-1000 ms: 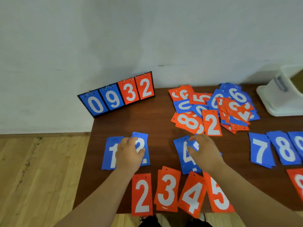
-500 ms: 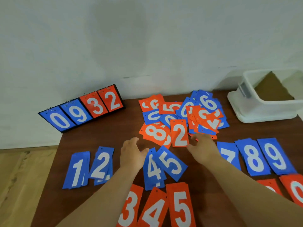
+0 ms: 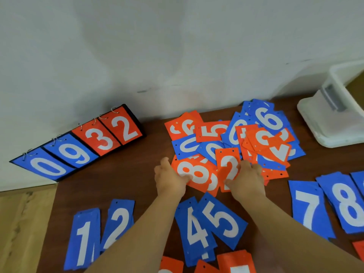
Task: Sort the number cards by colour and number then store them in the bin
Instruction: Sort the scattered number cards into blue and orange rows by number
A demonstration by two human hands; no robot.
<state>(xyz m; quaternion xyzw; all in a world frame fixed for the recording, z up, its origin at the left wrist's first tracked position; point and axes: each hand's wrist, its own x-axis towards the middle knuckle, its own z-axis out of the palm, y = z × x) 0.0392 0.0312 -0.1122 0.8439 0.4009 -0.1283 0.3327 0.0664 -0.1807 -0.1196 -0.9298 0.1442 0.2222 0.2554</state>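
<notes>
Left hand (image 3: 169,178): set at the left edge of the orange 8 card (image 3: 194,172), thumb over its face; a narrow pinch is judged, the fingers beneath being hidden.
Right hand (image 3: 247,178): closed narrowly on the orange 2 card (image 3: 229,164), thumb at its lower edge.
Unsorted pile (image 3: 256,134): heaped in the upper centre, colours mixed, so the near top cards are taken first.
Blue row: blue 1 card (image 3: 84,235), blue 2 card (image 3: 118,223), blue 4 card (image 3: 194,229) and blue 5 card (image 3: 222,219) laid low in the frame, in number order.
Cards: thin flat matte rectangles, holes punched along one short edge.
Bin (image 3: 331,119): white plastic, upper right; no cards seen inside.
</notes>
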